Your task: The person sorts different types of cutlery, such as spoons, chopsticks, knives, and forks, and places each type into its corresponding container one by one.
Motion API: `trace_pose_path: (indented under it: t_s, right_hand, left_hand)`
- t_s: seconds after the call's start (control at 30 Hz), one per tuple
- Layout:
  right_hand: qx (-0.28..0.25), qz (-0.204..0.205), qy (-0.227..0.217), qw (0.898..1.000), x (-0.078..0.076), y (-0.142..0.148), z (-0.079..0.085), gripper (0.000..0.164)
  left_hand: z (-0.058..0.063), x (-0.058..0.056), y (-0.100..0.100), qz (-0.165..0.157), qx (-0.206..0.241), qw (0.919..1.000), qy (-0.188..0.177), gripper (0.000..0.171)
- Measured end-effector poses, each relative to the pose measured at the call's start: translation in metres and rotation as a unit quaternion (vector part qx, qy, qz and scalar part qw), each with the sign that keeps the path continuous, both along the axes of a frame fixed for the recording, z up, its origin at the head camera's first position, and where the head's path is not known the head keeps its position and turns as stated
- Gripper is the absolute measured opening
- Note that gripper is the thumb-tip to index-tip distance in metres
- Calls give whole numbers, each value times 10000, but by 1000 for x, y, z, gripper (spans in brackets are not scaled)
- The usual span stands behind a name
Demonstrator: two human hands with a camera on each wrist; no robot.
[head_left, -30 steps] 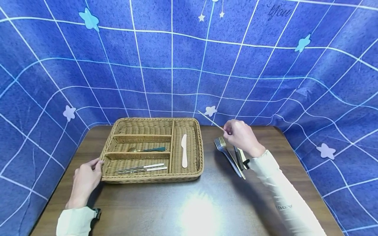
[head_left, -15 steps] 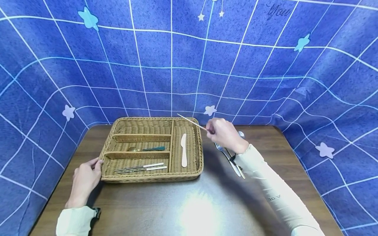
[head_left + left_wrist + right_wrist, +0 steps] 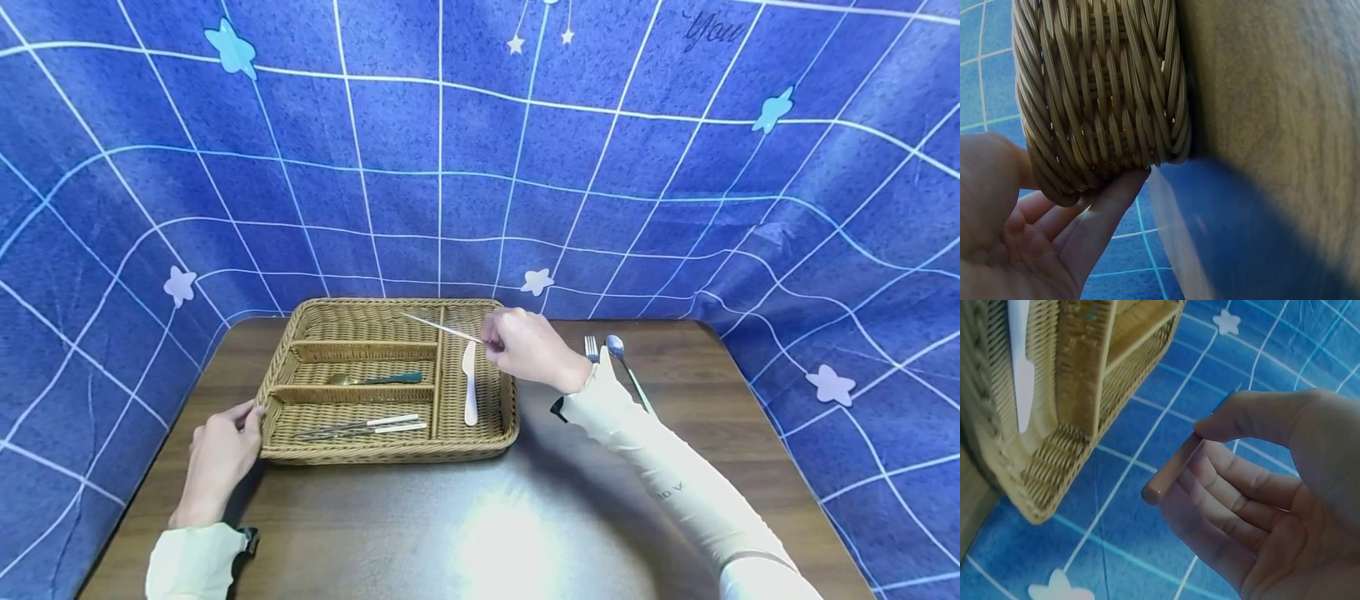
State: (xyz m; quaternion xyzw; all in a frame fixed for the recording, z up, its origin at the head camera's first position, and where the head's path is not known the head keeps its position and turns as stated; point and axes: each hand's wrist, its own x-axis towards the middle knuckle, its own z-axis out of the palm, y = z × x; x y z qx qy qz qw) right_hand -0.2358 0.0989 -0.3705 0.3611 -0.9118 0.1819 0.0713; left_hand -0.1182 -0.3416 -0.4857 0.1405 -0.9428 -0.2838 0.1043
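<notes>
In the head view my left hand (image 3: 220,454) grips the left end of a wicker cutlery basket (image 3: 375,455); the left wrist view shows thumb and fingers about its woven wall. My right hand (image 3: 528,346) is over the basket's right compartment. Between thumb and fingers it pinches a slim piece of cutlery (image 3: 442,327) with a brown handle (image 3: 1172,469) and a thin metal end pointing left over the divider. Below lies a pale pink knife (image 3: 470,400). A teal-handled spoon (image 3: 393,378) lies in the middle left compartment, white-ended chopsticks (image 3: 397,425) in the front one.
On the wooden table (image 3: 360,533), right of the basket, lie a fork (image 3: 592,347) and a spoon (image 3: 617,346), partly hidden by the right sleeve (image 3: 660,475). A blue grid-patterned cloth (image 3: 480,200) stands behind and at both sides.
My right hand has moved left with the slim brown-handled cutlery, from above the cutlery pile to over the basket's right compartment. The left hand keeps its hold on the basket.
</notes>
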Motion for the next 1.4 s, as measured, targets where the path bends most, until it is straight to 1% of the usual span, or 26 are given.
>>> trace_pose_path:
  t_s: [0.1, 0.2, 0.4, 0.5, 0.67, 0.8, 0.93, 1.03, 1.23, 1.4]
  right_hand:
    - [102, 112, -69, 9999, 1, -8, -1, 11]
    - [196, 303, -91, 9993, 2, -15, -4, 9]
    - [424, 686, -33, 9967, 5, -32, -10, 12]
    - [604, 798, -92, 9949, 7, -43, -11, 14]
    - [901, 975, -248, 9908, 9, -63, -13, 14]
    - [1053, 1049, -341, 9883, 9, -80, -15, 21]
    - [1162, 1177, -412, 9854, 10, -95, -17, 40]
    - [1197, 1274, -459, 9835, 11, -105, -20, 49]
    - [1306, 1305, -591, 9810, 12, -122, -27, 52]
    - [1565, 1354, -753, 9755, 12, -135, -35, 51]
  left_hand:
    - [-1, 0, 0, -9, -27, 10000, -3, 45]
    - [-1, 0, -1, -8, -80, 10000, 4, 45]
    - [0, 0, -1, -44, -100, 9999, 44, 44]
    - [1, 0, 0, -45, -74, 9999, 67, 43]
    - [2, -1, 1, -45, -71, 10000, 38, 44]
    - [2, -2, 1, -57, -74, 10000, 26, 44]
    - [2, -3, 1, -44, -61, 10000, 10, 44]
    - [2, -3, 0, -13, -40, 10000, -36, 44]
    - [2, -2, 0, 3, 5, 9999, -138, 45]
    - [1, -1, 0, 0, 26, 9999, -149, 46]
